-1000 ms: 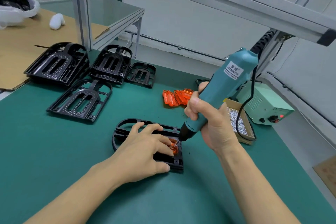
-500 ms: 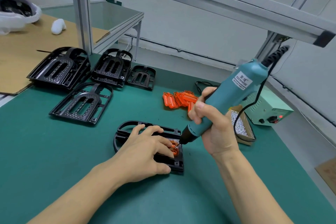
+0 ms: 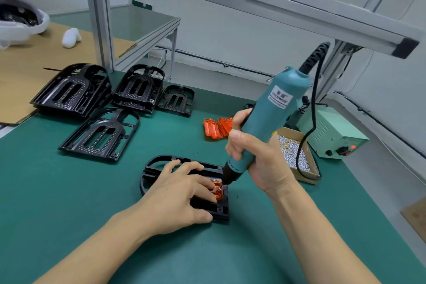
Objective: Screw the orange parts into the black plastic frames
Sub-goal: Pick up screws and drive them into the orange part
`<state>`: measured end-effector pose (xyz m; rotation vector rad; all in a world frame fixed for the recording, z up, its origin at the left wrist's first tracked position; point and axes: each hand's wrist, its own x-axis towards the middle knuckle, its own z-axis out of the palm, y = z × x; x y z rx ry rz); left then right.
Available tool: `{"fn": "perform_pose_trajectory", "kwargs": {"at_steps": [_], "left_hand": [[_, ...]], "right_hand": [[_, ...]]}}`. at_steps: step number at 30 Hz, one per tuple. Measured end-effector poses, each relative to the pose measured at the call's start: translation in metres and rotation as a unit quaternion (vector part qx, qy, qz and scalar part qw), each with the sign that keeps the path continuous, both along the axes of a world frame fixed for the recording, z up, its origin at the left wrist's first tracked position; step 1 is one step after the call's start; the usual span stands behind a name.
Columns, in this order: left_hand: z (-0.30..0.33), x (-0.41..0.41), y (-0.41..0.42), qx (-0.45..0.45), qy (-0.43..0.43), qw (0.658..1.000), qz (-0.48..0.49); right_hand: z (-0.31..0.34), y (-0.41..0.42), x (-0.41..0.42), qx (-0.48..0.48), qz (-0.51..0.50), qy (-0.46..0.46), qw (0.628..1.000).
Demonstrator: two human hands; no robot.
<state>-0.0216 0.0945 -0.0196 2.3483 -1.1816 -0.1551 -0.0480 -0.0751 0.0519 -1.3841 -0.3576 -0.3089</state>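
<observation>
Right hand (image 3: 260,159) of mine is wrapped around the teal electric screwdriver (image 3: 269,117), holding it tilted with its black nose down at the orange part (image 3: 217,192); the tip touches the top corner of that part. My left hand (image 3: 182,193) lies flat on the black frame (image 3: 153,166), fingers spread and nearly straight, pressing the frame to the green worktop (image 3: 69,191), with the fingertips on the orange part, which sits in the frame's right end.

Behind the frame, further from me, a small heap of spare orange parts (image 3: 216,125) lies on the worktop. To the right of the frame, past the screwdriver, I see an open cardboard box of screws (image 3: 292,154), and beyond it a pale green power unit (image 3: 332,134) with a red light lit. The screwdriver's black cable (image 3: 311,108) loops down across the box.

To the left of the frame and further back lies one more black frame (image 3: 101,136) alone, and behind it three stacks of frames (image 3: 136,90) stand in a row. A sheet of cardboard (image 3: 27,69) lies left of those stacks.
</observation>
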Motion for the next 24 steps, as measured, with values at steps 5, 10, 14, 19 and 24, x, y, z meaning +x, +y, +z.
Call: {"fn": "perform_pose_trajectory", "kwargs": {"at_steps": [5, 10, 14, 19, 24], "left_hand": [[-0.001, -0.001, -0.002, -0.003, -0.001, 1.000, 0.000], [-0.001, -0.002, -0.008, -0.001, 0.001, 1.000, -0.006], [-0.003, -0.005, -0.008, -0.005, -0.002, 1.000, 0.006], [0.000, -0.013, -0.021, 0.007, -0.020, 0.999, 0.042], [0.013, -0.012, -0.035, -0.018, -0.034, 0.997, 0.060]], "right_hand": [[-0.009, -0.006, -0.008, 0.117, -0.125, 0.005, 0.985], [0.017, -0.010, -0.014, 0.036, -0.146, -0.048, 0.987], [0.060, -0.034, -0.016, 0.090, -0.165, -0.086, 0.978], [0.049, -0.047, -0.024, 0.164, -0.272, -0.085, 0.944], [0.029, -0.070, -0.040, 0.218, -0.376, -0.113, 0.893]]}}
